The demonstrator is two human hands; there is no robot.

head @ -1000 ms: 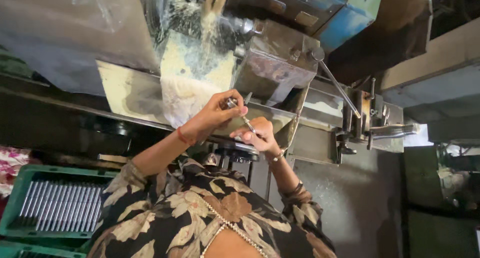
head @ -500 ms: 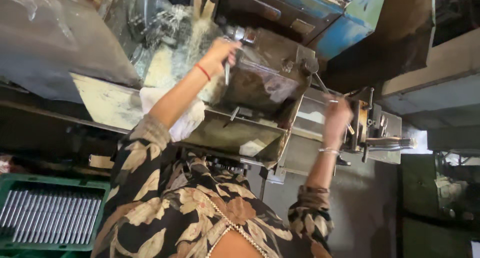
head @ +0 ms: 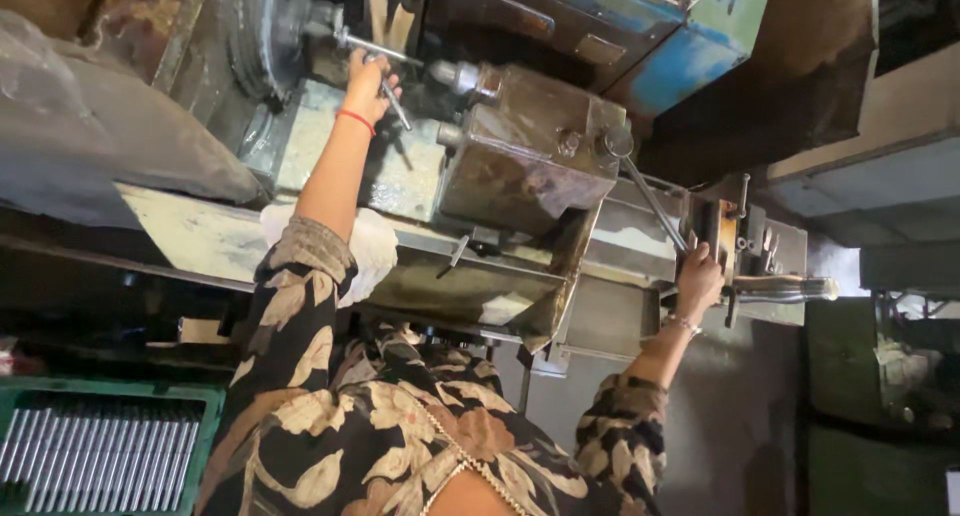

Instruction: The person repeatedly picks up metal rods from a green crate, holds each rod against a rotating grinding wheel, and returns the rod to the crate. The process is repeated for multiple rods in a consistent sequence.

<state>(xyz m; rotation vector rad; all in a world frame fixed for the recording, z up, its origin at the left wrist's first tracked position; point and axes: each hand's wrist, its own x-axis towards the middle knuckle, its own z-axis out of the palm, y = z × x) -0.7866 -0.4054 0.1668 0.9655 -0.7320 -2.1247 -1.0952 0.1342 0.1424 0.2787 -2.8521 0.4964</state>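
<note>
Item: person at a metal-working machine, seen from above the head; patterned dark-and-cream sleeves [head: 300, 306] fill the lower middle

Left hand [head: 368, 76]: raised toward 11 o'clock, red thread at the wrist, fingers clenched around a thin metal rod [head: 397, 104] that slants down toward 5 o'clock from the fist. The fist sits just beside a slim steel bar [head: 375, 48] projecting from the round grey chuck [head: 270, 36] at 11 o'clock; whether the hand touches that bar cannot be told

Right hand [head: 698, 281]: stretched out to 3 o'clock, bangle at the wrist, fingers wrapped over the lower end of a long lever [head: 650, 201] that runs up toward 11 o'clock to a pivot on the brown housing

Brown metal housing [head: 530, 146]: boxy, oily, at 12 o'clock, between the two hands

Blue-green machine cover [head: 700, 36]: at 1 o'clock, above the housing

Sloped trough [head: 470, 296]: below the housing, at centre, wet and stained

White cloth [head: 375, 251]: lying on the machine bed, partly under the left forearm

Chromed handle [head: 785, 289]: horizontal, at 3 o'clock, just beyond the right hand

Green crate [head: 205, 416]: at 8 o'clock, well apart from both hands, packed with rows of grey metal rods [head: 90, 451] laid side by side
</note>
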